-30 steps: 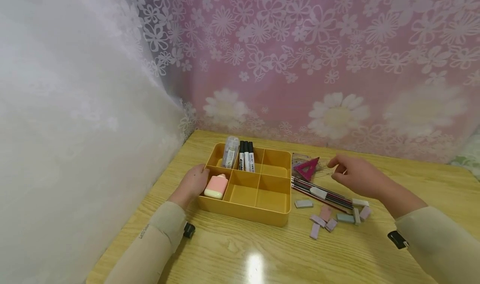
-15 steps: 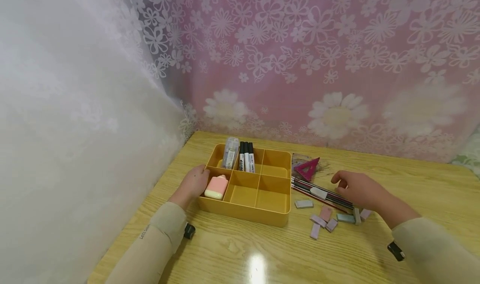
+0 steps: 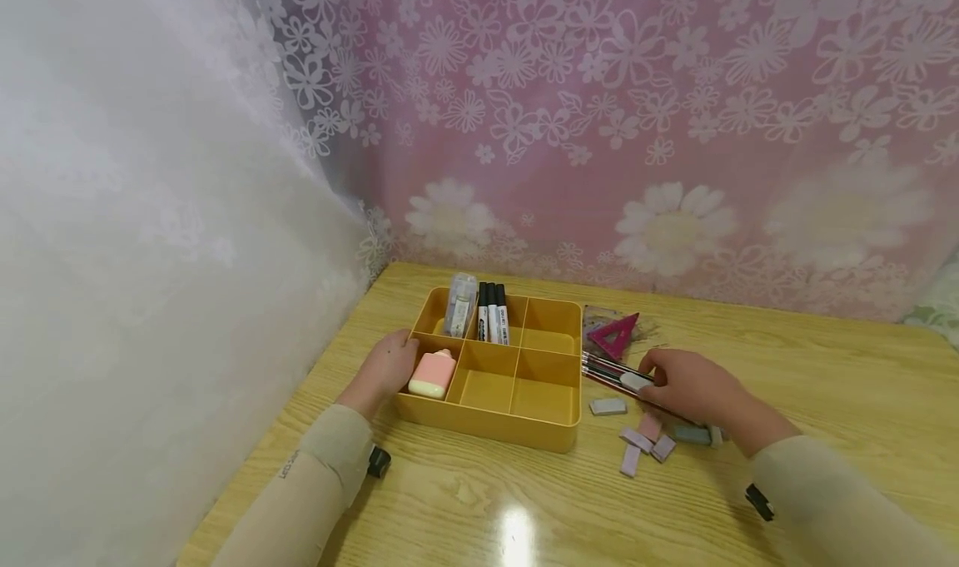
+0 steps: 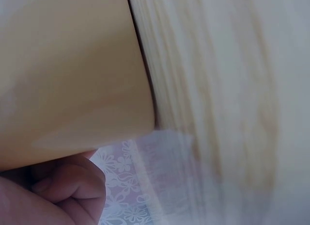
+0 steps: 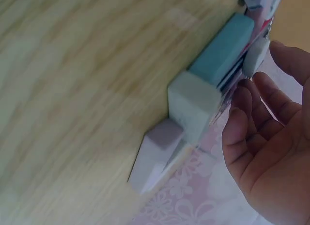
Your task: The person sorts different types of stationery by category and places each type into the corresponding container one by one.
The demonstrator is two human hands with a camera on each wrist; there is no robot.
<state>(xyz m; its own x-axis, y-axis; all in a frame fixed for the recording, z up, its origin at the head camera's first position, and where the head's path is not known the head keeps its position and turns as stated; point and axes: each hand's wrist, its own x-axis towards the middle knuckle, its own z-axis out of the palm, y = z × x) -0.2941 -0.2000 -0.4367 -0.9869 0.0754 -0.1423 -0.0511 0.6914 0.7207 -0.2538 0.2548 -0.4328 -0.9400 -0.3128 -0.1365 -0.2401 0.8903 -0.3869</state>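
Observation:
A yellow six-compartment organizer tray [image 3: 487, 430] sits on the table. My left hand [image 3: 384, 369] grips its left wall; in the left wrist view the curled fingers [image 4: 80, 184] press against the tray's side. Inside the front-left compartment lies a pink and cream bottle-shaped item [image 3: 433, 374]. To the right, my right hand [image 3: 693, 388] is at a white oval eraser [image 3: 633, 380] lying on a bundle of pencils [image 3: 599, 369]. Thumb and forefinger are spread at that eraser's near end in the right wrist view, and I see no firm pinch.
The back compartments hold a clear purple-tinted container [image 3: 460, 305] and three black-capped markers [image 3: 492, 313]. Behind the pencils lies a magenta set square [image 3: 614, 335]. Several erasers lie nearby, including a grey one [image 3: 608, 406], a pink one [image 3: 649, 425] and a teal one [image 5: 223, 50].
My right hand has come down and to the left, from above the table to the white oval eraser on the pencils. My left hand has stayed on the tray.

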